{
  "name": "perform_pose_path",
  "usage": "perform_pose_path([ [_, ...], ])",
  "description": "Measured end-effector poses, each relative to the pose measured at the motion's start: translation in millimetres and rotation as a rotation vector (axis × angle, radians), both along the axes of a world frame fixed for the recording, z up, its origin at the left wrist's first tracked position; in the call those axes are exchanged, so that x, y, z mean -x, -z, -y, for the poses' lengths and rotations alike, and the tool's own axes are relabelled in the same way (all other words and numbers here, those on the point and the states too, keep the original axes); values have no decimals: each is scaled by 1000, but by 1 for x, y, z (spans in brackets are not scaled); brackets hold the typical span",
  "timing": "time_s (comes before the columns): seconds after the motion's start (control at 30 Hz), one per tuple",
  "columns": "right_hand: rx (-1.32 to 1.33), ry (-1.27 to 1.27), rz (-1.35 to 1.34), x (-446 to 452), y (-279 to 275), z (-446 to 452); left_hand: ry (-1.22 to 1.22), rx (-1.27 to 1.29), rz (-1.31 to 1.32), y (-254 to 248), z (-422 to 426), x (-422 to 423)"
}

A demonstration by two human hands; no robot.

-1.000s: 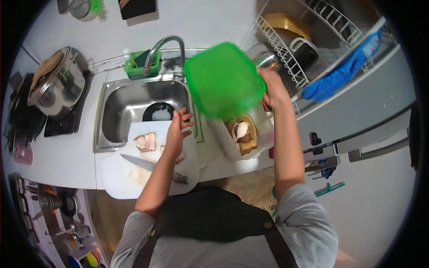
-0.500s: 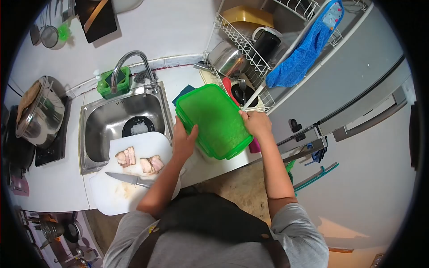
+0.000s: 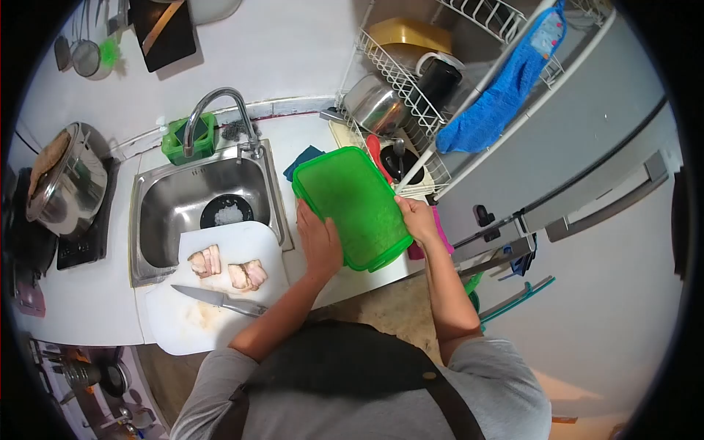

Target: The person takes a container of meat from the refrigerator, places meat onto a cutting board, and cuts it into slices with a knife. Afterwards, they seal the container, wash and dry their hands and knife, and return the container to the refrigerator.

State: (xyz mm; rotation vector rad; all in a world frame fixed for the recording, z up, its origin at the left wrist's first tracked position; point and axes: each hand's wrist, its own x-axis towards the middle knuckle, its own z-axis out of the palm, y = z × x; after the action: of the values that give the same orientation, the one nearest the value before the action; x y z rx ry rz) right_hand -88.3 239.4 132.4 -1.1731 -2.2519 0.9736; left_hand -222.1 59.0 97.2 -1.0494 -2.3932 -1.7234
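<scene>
A rectangular green plastic lid (image 3: 352, 205) lies over the counter to the right of the sink; whether a container is under it is hidden. My left hand (image 3: 320, 238) rests on its left edge, fingers stretched out along the surface. Wrapped around the lid's right edge is my right hand (image 3: 416, 218). To the left, a white cutting board (image 3: 176, 326) overlaps the sink's front and carries two pieces of raw pork (image 3: 205, 261) (image 3: 248, 275) and a knife (image 3: 213, 296).
Behind the board is a steel sink (image 3: 165, 202) with a black drain strainer (image 3: 226, 211) and a faucet (image 3: 220, 95). A wire dish rack (image 3: 400, 70) holds pots at the back right, near a fridge (image 3: 557, 139). A steel pot (image 3: 70, 183) stands on a cooker at left.
The lid has shifted slightly right and toward me. My left hand has slid from gripping the left edge to lying flatter on it. My right hand has moved down along the right side.
</scene>
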Motion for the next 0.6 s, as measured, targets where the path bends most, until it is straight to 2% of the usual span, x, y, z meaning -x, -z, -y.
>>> perform_pose_path([
  [0.1,78,-33,22,-13,-17,4,69,-5,24,1,13,-7],
  [0.13,66,-86,119,-19,-30,12,74,-11,25,-5,20,-7],
  [0.2,-38,-170,278,-23,-57,25,192,34,223,-24,39,-7],
  [0.23,-29,-174,285,-26,-63,24,189,42,231,-29,47,-11],
  [0.3,75,-410,611,-27,-77,14,232,89,223,-34,58,-15],
  [0.37,41,-425,680,-14,-96,22,256,49,205,-23,61,-13],
  [0.43,-521,-262,467,25,-106,39,282,9,196,-21,63,-13],
  [0.5,-550,-493,84,75,-92,26,375,13,502,-29,71,-16],
  [0.57,-636,-593,-143,121,-51,7,385,30,482,-27,74,-20],
  [0.6,-628,-595,-150,125,-40,11,398,39,458,-26,75,-21],
])
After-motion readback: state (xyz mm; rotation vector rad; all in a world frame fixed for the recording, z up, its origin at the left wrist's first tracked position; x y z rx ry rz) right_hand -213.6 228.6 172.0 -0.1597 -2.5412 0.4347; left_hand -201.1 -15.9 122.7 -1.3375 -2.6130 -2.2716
